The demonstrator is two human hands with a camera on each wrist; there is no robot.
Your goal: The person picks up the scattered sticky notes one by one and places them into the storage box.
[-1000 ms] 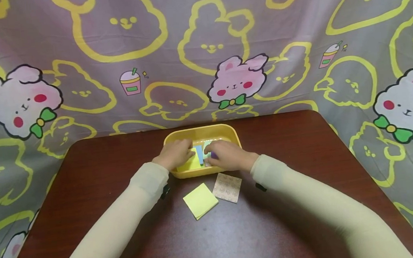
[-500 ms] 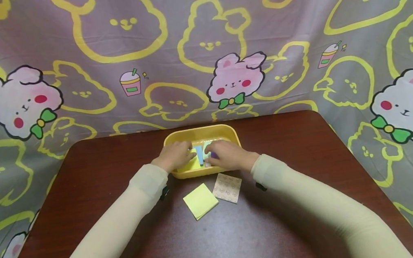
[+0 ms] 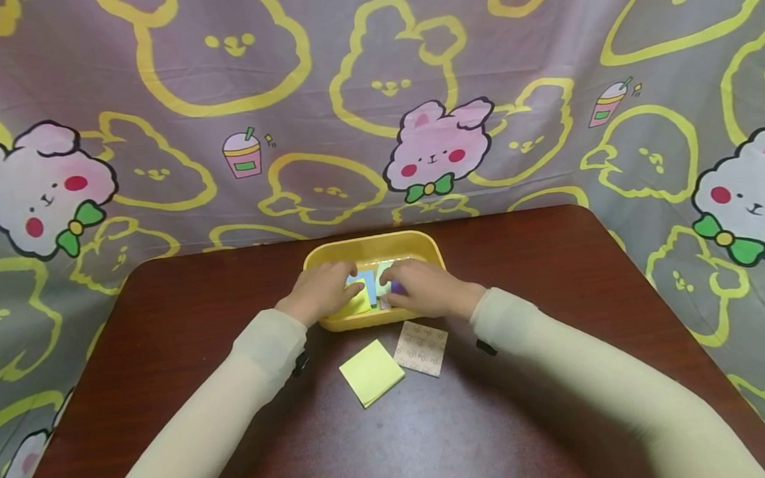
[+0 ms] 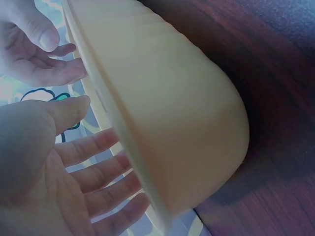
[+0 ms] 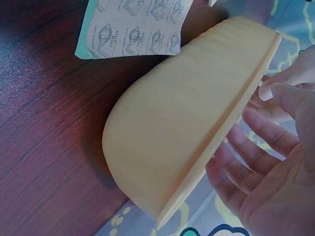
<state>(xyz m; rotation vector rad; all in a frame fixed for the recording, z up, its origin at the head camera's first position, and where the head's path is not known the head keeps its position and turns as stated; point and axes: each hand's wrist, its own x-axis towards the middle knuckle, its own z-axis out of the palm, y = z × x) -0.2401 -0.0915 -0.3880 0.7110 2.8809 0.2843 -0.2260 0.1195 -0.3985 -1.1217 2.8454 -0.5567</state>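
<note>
A yellow plastic tub (image 3: pixel 383 247) stands near the back of the table, with small note pads lying in it. My left hand (image 3: pixel 321 291) reaches over its left side, thumb and fingers apart, beside a yellow sticky note pad (image 3: pixel 361 301) and a blue one (image 3: pixel 367 277). From the right, my right hand (image 3: pixel 425 288) reaches in above a pale green pad (image 3: pixel 382 272) and something purple (image 3: pixel 396 287). Its fingers are loosely bent. In both wrist views the fingertips pass behind the tub's rim and are hidden.
In front of the tub, a yellow sticky note pad (image 3: pixel 371 373) lies on the dark wooden table (image 3: pixel 237 449). Next to it is a pad with its printed beige side up (image 3: pixel 422 348). A patterned curtain (image 3: pixel 313 70) hangs right behind the table.
My left hand has drawn back slightly to the left. The yellow pad in the tub has shifted toward the front, showing more of the blue one. My right hand has hardly moved.
</note>
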